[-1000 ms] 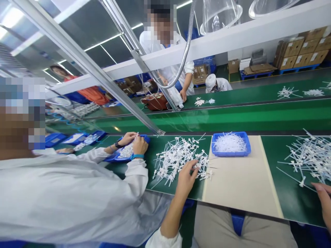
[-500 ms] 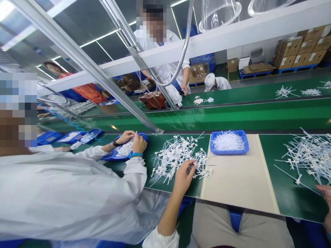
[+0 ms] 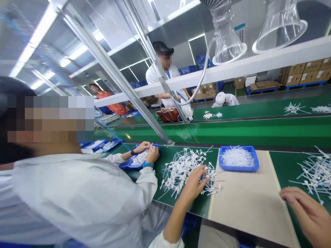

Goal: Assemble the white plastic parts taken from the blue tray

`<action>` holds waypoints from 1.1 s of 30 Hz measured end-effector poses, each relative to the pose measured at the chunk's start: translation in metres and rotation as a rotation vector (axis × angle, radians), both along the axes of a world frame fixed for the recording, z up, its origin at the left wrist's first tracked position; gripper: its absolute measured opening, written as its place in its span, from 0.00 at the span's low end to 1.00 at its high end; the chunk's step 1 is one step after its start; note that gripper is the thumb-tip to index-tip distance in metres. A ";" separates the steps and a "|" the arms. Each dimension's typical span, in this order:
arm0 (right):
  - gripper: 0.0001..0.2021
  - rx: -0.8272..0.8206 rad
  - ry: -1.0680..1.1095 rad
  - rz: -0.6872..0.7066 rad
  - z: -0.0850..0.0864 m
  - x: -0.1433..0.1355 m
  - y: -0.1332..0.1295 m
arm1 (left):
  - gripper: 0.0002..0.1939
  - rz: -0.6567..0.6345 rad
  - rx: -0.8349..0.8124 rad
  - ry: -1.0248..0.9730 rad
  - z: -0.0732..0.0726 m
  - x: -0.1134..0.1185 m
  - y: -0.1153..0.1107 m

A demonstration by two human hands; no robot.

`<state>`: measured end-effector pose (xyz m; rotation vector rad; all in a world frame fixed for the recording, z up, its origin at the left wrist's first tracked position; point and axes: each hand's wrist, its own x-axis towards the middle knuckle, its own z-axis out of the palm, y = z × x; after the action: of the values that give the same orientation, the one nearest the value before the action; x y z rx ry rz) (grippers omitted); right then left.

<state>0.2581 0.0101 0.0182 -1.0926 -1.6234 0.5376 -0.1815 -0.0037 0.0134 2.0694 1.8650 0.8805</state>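
Note:
My left hand (image 3: 196, 182) is over the right side of a loose pile of white plastic connectors with thin tubes (image 3: 178, 168). Its fingers are curved, with the thumb apart, and I see nothing held between them. My right hand (image 3: 307, 210) hangs above the right edge of a beige board (image 3: 248, 203). Its fingertips are pressed together; whatever they may hold is hidden. Behind it lies a second pile of white connectors with tubes (image 3: 317, 174), cut off by the frame. A blue tray (image 3: 239, 168) of small white pieces stands at the board's far end.
At my left a co-worker in a white coat (image 3: 85, 193) works with both hands over another blue tray (image 3: 133, 167). A metal post (image 3: 144, 119) meets the bench's back edge. Beyond the green divider (image 3: 245, 129) are more small piles and a standing person (image 3: 165, 75).
My right hand has come in from the right edge, moving left to the board. My left hand stays at the left pile, its thumb now wider from the fingers. The view has shifted.

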 end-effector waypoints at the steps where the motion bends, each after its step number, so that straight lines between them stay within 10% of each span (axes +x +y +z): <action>1: 0.14 0.008 -0.015 0.093 0.008 -0.015 0.008 | 0.07 -0.009 -0.021 -0.020 0.002 0.001 0.002; 10: 0.22 -0.134 -0.018 0.445 0.017 -0.098 0.064 | 0.06 0.002 -0.083 -0.122 0.009 0.008 0.011; 21: 0.28 -0.507 0.022 0.454 -0.049 -0.071 0.096 | 0.07 0.119 -0.088 -0.131 0.013 0.016 0.021; 33: 0.28 -0.626 0.089 0.593 -0.033 -0.085 0.092 | 0.15 0.251 0.132 -0.851 0.032 0.013 0.039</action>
<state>0.1728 0.1024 -0.0153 -0.9805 -1.7396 1.5404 -0.1681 0.0352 0.0451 1.1831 1.5911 1.6456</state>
